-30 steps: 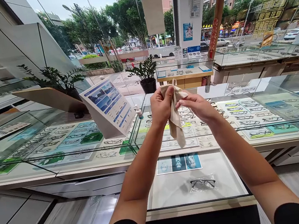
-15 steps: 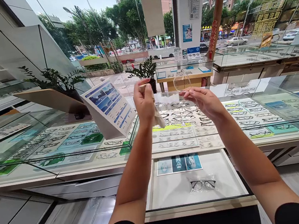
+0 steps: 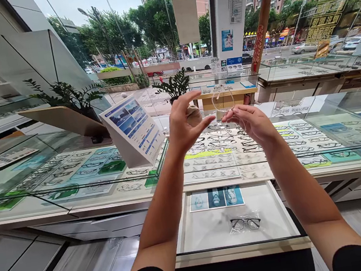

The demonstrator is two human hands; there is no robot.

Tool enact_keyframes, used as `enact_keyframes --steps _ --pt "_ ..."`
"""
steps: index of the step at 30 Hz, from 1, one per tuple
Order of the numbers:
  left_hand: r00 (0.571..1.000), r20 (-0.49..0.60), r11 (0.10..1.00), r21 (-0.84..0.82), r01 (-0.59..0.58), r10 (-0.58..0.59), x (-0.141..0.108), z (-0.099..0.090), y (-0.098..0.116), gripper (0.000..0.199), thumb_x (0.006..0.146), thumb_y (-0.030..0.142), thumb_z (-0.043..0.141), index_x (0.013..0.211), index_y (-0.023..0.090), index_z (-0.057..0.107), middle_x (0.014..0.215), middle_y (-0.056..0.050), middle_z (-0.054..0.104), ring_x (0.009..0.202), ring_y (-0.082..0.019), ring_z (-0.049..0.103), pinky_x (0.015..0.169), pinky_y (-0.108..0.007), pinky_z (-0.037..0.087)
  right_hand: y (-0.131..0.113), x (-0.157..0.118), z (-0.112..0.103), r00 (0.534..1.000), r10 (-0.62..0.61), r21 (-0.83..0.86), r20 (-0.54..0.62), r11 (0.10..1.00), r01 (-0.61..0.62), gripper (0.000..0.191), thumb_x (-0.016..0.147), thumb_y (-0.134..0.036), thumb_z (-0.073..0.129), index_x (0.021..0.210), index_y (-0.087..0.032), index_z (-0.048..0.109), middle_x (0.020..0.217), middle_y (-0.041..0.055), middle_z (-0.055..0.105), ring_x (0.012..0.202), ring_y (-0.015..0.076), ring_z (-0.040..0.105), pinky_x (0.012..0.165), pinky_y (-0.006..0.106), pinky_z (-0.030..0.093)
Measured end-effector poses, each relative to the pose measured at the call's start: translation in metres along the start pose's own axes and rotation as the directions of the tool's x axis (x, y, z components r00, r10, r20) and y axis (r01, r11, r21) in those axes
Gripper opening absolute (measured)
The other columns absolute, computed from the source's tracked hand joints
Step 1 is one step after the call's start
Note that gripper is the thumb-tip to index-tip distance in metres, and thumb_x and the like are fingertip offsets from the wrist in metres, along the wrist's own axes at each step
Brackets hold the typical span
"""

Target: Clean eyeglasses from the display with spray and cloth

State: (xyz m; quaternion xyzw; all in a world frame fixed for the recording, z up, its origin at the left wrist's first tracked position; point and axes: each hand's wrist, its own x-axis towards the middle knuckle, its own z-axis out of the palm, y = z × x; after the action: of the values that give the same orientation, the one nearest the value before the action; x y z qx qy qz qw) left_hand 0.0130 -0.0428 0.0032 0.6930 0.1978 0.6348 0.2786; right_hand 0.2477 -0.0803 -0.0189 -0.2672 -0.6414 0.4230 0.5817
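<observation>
My left hand (image 3: 183,130) is raised above the glass counter, thumb and forefinger spread wide apart. A pale beige cloth (image 3: 193,114) is tucked against its palm, held by the other fingers, which are largely hidden. To the right, my right hand (image 3: 255,126) pinches a pair of thin-rimmed glasses (image 3: 214,104) between thumb and fingertips. One clear round lens stands up above those fingertips; the rest of the frame is hard to make out against the background. The left thumb and forefinger point toward the glasses, with a small gap between.
Below, an open drawer (image 3: 212,235) holds black-framed glasses (image 3: 245,224) in a clear bag and a photo card (image 3: 215,198). Rows of glasses lie under the glass counter. A desk calendar (image 3: 134,131) stands at left, with potted plants (image 3: 173,84) behind.
My left hand has opened its thumb and forefinger and turned toward the glasses; the cloth has shifted from hanging below the fist to the palm. My right hand has moved slightly right.
</observation>
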Motion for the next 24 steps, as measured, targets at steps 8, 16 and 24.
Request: enact_keyframes --steps 8,16,24 --pt "0.861 0.308 0.767 0.399 -0.503 0.404 0.006 -0.011 -0.018 0.088 0.084 0.070 0.089 0.161 0.036 0.060 0.159 -0.011 0.069 0.136 -0.032 0.068 0.110 -0.050 0.051 -0.005 -0.001 -0.002 0.994 0.001 0.035 0.111 0.999 -0.005 0.031 0.094 -0.051 0.081 0.083 -0.023 0.086 0.087 0.0050 0.079 0.091 0.0225 0.075 0.097 0.041 0.057" --pt "0.820 0.353 0.738 0.371 -0.564 0.450 0.005 -0.011 -0.014 0.079 0.087 0.068 0.087 0.154 0.031 0.067 0.145 -0.012 0.076 0.132 -0.029 0.071 0.110 -0.046 0.058 -0.007 -0.003 -0.003 0.989 0.035 -0.001 0.147 0.999 -0.035 0.029 0.095 -0.047 0.078 0.081 -0.022 0.085 0.081 0.0043 0.079 0.084 0.0207 0.073 0.096 0.039 0.057" --pt "0.847 0.336 0.730 0.436 -0.527 0.411 0.003 -0.010 -0.004 0.074 0.086 0.075 0.084 0.141 0.027 0.073 0.135 -0.014 0.076 0.126 -0.031 0.072 0.102 -0.045 0.062 -0.008 -0.004 -0.003 0.987 -0.069 -0.153 0.143 0.984 0.091 0.031 0.101 -0.045 0.072 0.084 -0.023 0.086 0.085 0.0044 0.082 0.089 0.0219 0.076 0.096 0.041 0.058"
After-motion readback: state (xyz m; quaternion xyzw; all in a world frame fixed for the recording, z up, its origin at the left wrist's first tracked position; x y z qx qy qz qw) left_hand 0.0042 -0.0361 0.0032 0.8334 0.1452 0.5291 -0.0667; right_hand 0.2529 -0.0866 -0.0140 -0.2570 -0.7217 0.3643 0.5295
